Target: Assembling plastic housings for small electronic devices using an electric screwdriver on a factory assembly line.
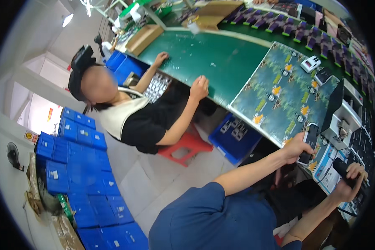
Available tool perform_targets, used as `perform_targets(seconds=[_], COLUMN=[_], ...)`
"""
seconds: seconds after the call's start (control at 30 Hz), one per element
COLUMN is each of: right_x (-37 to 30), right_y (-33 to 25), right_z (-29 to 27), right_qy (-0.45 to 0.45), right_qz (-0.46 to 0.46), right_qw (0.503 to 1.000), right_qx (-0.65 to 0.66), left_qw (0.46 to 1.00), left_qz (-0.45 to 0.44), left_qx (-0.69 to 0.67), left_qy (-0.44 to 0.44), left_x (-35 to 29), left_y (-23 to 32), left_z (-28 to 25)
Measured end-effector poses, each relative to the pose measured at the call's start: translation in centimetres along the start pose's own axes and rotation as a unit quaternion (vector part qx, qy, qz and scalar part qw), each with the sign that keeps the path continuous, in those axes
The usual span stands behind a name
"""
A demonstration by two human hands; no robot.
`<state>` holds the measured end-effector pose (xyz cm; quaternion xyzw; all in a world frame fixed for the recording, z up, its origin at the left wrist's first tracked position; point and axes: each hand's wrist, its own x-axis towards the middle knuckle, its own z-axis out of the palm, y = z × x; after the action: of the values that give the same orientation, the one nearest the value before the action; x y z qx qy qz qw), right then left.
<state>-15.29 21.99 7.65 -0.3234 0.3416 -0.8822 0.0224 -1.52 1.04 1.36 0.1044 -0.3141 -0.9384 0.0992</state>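
Note:
My left hand [297,149] is closed around the side of an oblong black-and-white device [309,141], held over the near right part of the patterned mat [264,93]. My right hand [349,183] grips a dark, stubby hand-held object [341,167] to the right of that device; its exact kind is not clear. Just beyond the two hands stands a white-and-black boxy fixture [341,125] with a metal part inside. Farther back on the mat lie a small white device [311,63] and a black piece [322,76].
A co-worker [150,112] sits on a red stool [185,146] at the green bench [200,50]. Purple holders [287,27] line a conveyor along the far side. Below the bench edge is a blue bin [233,141] with parts. Stacked blue crates [87,171] stand at left.

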Motion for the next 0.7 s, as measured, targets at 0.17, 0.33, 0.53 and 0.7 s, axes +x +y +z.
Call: perform_targets(seconds=[0.17, 0.33, 0.53, 0.7], right_x=[0.5, 0.9, 0.5, 0.7], right_y=[1.7, 1.8, 1.3, 1.8], right_z=[2.0, 3.3, 4.8, 6.0], right_qy=[-0.051, -0.021, -0.022, -0.030], right_qz=[-0.005, -0.006, 0.023, 0.041], right_qw=[0.999, 1.000, 0.999, 0.999], right_qx=[-0.008, 0.009, -0.014, 0.007], left_qw=[0.998, 0.999, 0.998, 0.998], left_qz=[0.033, 0.028, 0.059, 0.062], left_qx=[-0.007, 0.017, -0.017, -0.026], left_qy=[0.045, 0.027, 0.025, 0.012], left_x=[-1.0, -0.6, -0.4, -0.7], left_y=[0.6, 0.2, -1.0, -0.8], left_z=[-0.8, -0.8, -0.3, -0.3])
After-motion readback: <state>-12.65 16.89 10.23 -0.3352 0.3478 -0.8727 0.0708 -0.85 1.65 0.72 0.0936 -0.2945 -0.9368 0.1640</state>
